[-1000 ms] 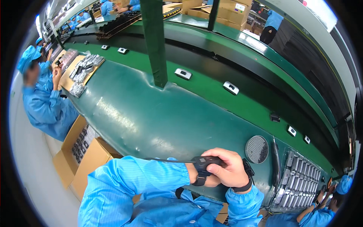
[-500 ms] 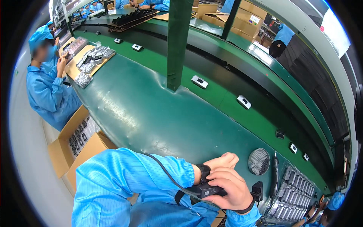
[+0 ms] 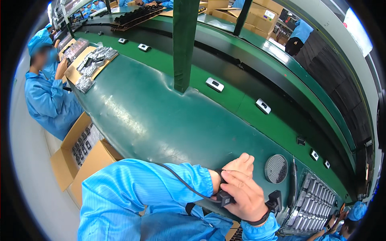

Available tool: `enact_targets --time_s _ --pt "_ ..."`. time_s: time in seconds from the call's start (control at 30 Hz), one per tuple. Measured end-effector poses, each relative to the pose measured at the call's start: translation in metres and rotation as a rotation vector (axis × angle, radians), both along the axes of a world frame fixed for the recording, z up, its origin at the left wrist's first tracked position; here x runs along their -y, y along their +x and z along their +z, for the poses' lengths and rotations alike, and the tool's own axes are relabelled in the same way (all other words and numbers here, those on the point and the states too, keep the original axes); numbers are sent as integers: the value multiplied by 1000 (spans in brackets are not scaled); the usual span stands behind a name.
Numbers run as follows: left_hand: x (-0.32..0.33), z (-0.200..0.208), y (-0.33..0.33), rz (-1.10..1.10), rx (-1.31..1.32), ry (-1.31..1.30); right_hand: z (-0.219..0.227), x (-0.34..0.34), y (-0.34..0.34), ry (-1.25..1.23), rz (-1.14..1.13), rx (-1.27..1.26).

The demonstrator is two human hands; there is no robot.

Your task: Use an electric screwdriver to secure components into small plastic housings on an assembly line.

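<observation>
While the bare right hand [image 3: 246, 196] pinches a black, box-shaped plastic device [image 3: 225, 198], lower centre, the curled left hand [image 3: 239, 164] is best held steady.

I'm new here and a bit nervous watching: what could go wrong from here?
The black cable lies loosely over the left sleeve and could snag if that arm moves. The black device at the right hand might slip if the fingers loosen. The round dish sits close by, so a careless swing could tip out its small dark pieces.
</observation>
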State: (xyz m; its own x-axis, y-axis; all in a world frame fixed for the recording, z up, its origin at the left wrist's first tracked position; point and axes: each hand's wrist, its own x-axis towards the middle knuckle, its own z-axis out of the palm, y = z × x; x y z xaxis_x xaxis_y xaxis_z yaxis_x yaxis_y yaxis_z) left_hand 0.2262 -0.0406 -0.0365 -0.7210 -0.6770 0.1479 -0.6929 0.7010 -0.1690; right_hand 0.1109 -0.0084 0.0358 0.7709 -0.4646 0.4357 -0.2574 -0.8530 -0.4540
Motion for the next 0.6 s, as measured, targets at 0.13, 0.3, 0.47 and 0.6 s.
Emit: enact_targets --time_s 0.13,0.3,0.47,0.6 --pt "9 -16 14 11 -83 83 13 14 12 109 49 -58" --pt "34 18 37 326 -488 76 -41 -28 -1 38 -553 506" --pt "40 24 37 460 -360 -74 -36 -34 42 292 -640 381" --pt "47 18 29 466 -189 -95 -36 -32 50 129 -656 319"
